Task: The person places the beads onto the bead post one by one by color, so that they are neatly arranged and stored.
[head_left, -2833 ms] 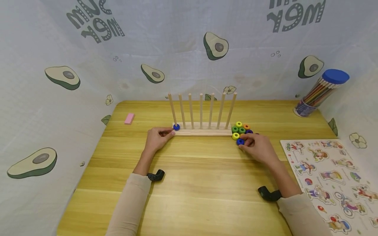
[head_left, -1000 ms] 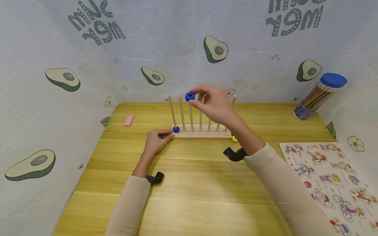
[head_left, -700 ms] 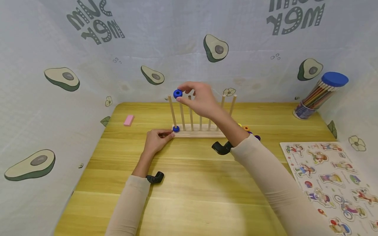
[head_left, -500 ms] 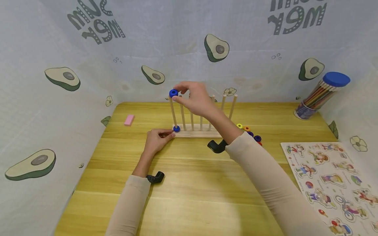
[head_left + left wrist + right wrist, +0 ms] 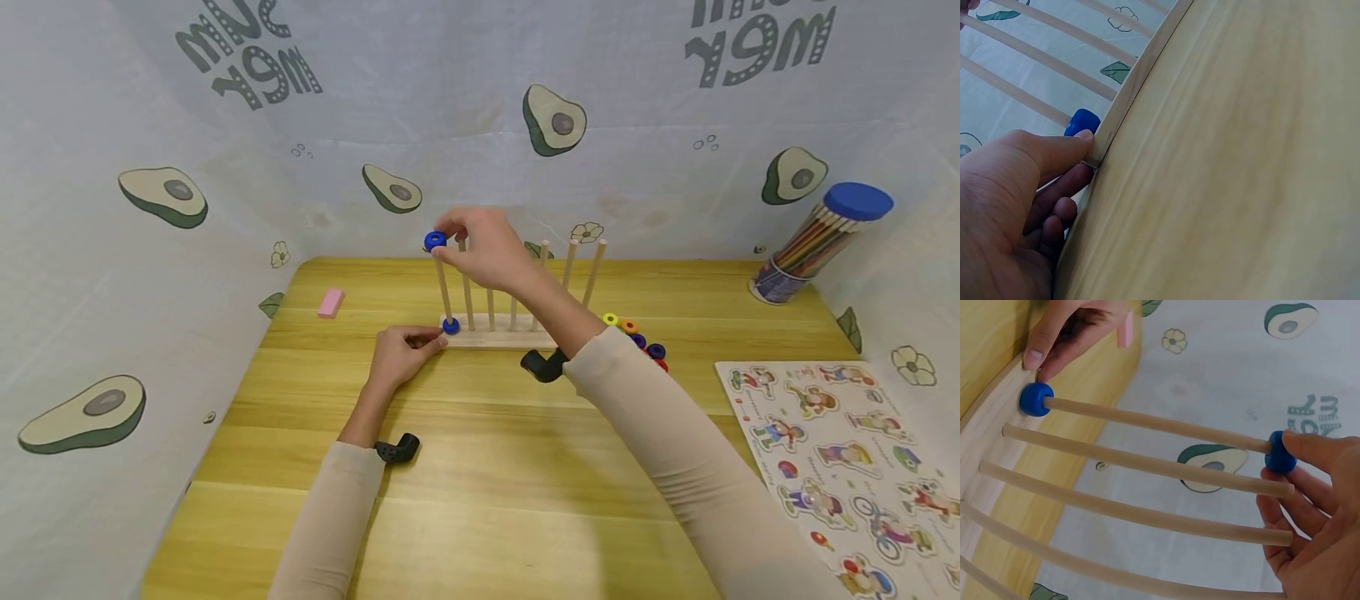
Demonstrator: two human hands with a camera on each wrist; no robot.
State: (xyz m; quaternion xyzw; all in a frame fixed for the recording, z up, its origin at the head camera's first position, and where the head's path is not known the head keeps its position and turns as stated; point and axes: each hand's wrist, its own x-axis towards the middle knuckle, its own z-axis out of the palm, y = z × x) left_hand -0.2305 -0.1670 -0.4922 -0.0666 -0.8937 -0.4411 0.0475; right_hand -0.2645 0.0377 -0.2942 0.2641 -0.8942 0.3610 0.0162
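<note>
A wooden peg rack (image 5: 501, 334), a pale base with several upright pegs, stands on the table. Its left end is pinched by my left hand (image 5: 397, 357), thumb against the base in the left wrist view. One blue bead (image 5: 1036, 399) sits at the bottom of the leftmost peg (image 5: 1154, 424). At the top of that same peg, my right hand (image 5: 491, 248) pinches a second blue bead (image 5: 1280, 452) between thumb and fingers. The peg's tip is inside this bead's hole in the right wrist view. My right hand and forearm hide parts of the middle pegs.
Loose beads, including a yellow one (image 5: 611, 320), an orange one (image 5: 629, 326) and a dark blue one (image 5: 656, 351), lie right of the rack, partly hidden by my arm. A pink eraser (image 5: 331, 303), a pencil tub (image 5: 817, 242) and a picture board (image 5: 840, 467) lie around.
My right hand has taken a blue bead from the pile at the right, carried it up and leftward, and brought it onto the leftmost peg's tip. My left hand has stayed in place.
</note>
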